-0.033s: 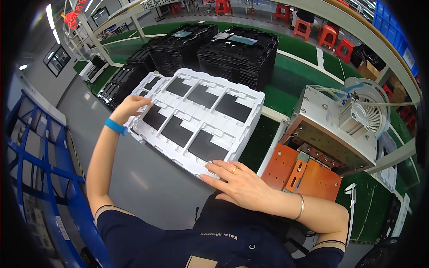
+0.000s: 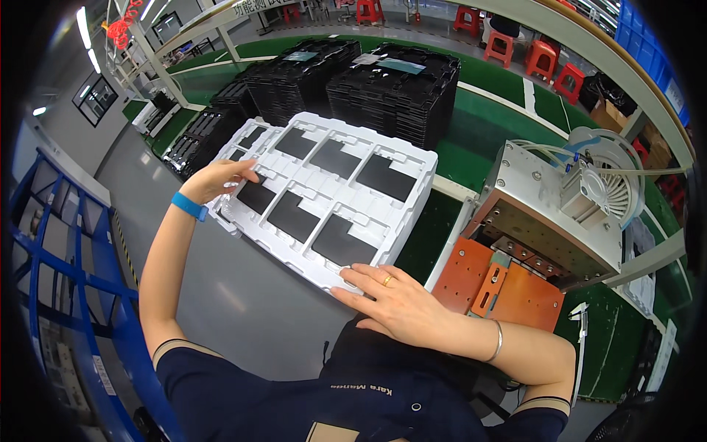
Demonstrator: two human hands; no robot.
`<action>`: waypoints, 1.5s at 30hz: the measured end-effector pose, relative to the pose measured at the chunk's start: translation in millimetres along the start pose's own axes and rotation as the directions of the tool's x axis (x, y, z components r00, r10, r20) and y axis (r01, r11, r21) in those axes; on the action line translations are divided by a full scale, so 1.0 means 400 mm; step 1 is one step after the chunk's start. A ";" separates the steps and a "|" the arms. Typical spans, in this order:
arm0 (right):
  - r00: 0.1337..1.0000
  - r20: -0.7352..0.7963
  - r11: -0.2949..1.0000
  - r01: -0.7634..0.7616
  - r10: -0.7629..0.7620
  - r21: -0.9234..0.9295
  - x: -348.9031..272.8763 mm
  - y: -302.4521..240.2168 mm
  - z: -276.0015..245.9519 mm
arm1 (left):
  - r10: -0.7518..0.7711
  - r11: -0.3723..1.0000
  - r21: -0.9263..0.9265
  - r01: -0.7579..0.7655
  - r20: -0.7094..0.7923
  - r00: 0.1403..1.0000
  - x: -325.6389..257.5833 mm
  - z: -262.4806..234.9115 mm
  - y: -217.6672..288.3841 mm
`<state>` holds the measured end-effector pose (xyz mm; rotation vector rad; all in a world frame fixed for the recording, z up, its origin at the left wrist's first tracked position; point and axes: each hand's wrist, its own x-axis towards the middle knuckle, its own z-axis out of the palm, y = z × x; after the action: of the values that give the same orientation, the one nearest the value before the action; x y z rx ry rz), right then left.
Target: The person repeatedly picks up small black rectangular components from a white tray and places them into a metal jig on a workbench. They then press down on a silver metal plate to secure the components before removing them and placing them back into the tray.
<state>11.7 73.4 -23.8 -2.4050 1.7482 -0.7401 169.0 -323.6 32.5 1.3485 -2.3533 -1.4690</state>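
Observation:
A white moulded tray [image 2: 324, 193] lies tilted in front of me, its recesses holding several flat black sheets [image 2: 293, 215] with notched corners. My left hand [image 2: 216, 180] reaches over the tray's left end. Its fingers are bent and apart, the fingertips beside the nearest-left black sheet [image 2: 258, 195]; whether they touch it I cannot tell. My right hand [image 2: 398, 302] rests with outstretched fingers on the tray's near right corner, below another black sheet [image 2: 342, 241]. Neither hand visibly lifts anything.
Tall stacks of black trays [image 2: 394, 99] stand behind the white tray on a green bench [image 2: 482, 132]. On the right is a metal press [image 2: 541, 214] with an orange base plate [image 2: 464, 276]; a caliper [image 2: 580, 320] lies beside it. A blue rack [image 2: 66, 272] stands at the left.
My left hand has moved slightly right along the tray, toward the nearest-left black sheet. My right hand stays on the corner.

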 end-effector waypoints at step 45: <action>0.870 -0.477 0.991 0.130 -0.121 -0.015 0.005 0.020 -0.057 | 0.309 0.767 -0.597 -0.236 0.020 0.951 0.003 -0.273 -0.115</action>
<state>-4.6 73.7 -5.9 -2.4913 1.7192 -1.4702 247.8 -408.8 57.1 0.7386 -1.7841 -1.9820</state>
